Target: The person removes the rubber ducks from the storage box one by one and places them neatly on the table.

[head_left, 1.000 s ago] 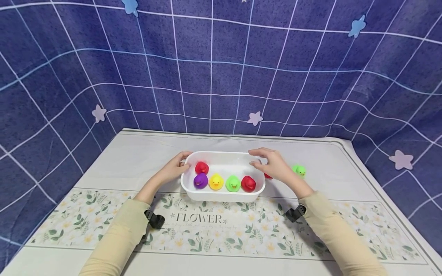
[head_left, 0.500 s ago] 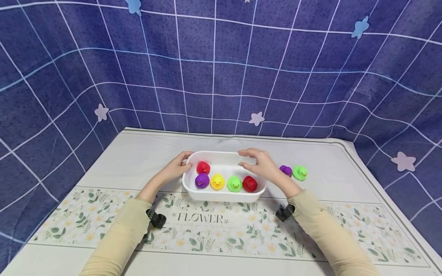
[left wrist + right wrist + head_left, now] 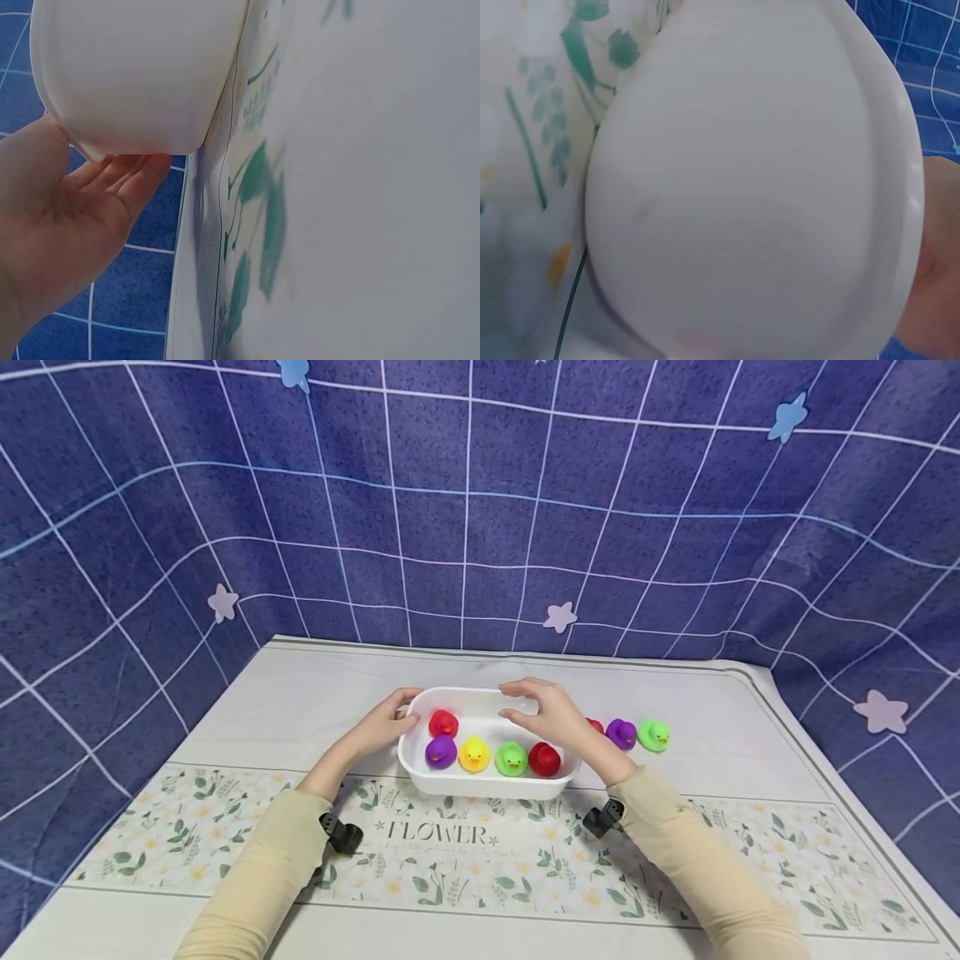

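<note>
White, smooth and plastic-looking, the oblong tub with rounded ends (image 3: 487, 789) sits in front of me on a white tablecloth with a printed floral band (image 3: 330, 681). My left hand (image 3: 381, 725) grips its left end, thumb at the rim and fingers curled beneath the lip outside, as the left wrist view shows.

My right hand (image 3: 551, 713) hangs over the tub's right part, fingers bent and thumb well apart from them; the gap between looks bare, so I have hold of nothing there (the right wrist view is mostly tub wall, with just a slice of that hand past its edge).

Inside the tub, a small red toy duck (image 3: 443, 724) sits at the back left. Along the near side run a purple toy duck (image 3: 441, 752), a yellow toy duck (image 3: 474, 755), a bright green toy duck (image 3: 512, 760) and a second red toy duck (image 3: 544, 760).

On the cloth to the right, another red toy duck (image 3: 596, 725) is partly hidden by my arm, followed by another purple toy duck (image 3: 622, 734) and another green toy duck (image 3: 655, 736). Behind everything hangs a dark blue curtain with pale grid lines and stars (image 3: 431, 518).
</note>
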### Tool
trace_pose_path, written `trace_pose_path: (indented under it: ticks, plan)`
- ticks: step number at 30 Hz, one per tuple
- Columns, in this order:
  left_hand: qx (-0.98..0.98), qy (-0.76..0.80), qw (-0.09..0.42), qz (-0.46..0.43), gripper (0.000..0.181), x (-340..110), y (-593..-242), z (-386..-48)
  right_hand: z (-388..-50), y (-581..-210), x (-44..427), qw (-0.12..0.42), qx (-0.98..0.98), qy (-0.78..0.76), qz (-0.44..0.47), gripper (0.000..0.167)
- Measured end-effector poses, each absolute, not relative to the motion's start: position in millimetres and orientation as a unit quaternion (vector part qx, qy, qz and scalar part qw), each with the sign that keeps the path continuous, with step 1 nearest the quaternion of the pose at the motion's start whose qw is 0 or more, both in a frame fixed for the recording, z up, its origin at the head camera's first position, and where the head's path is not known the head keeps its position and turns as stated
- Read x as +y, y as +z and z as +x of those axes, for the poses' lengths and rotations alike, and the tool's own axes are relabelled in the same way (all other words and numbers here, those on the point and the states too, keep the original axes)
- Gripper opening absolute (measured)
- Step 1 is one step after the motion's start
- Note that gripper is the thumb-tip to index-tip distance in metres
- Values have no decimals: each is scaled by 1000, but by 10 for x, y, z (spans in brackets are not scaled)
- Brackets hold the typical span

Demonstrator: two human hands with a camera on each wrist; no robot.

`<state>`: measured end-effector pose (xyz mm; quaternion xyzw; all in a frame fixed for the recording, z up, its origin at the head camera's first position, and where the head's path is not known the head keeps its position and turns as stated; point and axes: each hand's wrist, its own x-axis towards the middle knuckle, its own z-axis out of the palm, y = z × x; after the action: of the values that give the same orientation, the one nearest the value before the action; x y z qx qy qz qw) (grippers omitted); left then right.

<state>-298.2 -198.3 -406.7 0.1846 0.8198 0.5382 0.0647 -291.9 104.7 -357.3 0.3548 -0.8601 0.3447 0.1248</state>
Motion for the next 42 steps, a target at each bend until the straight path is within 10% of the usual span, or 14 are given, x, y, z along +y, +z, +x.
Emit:
trace_pose_path:
  ticks: [42]
  plan:
    - [818,540,64,188,49,-1984,-4047,-2958,-3018,-3571,306,24,-867,341,362,34]
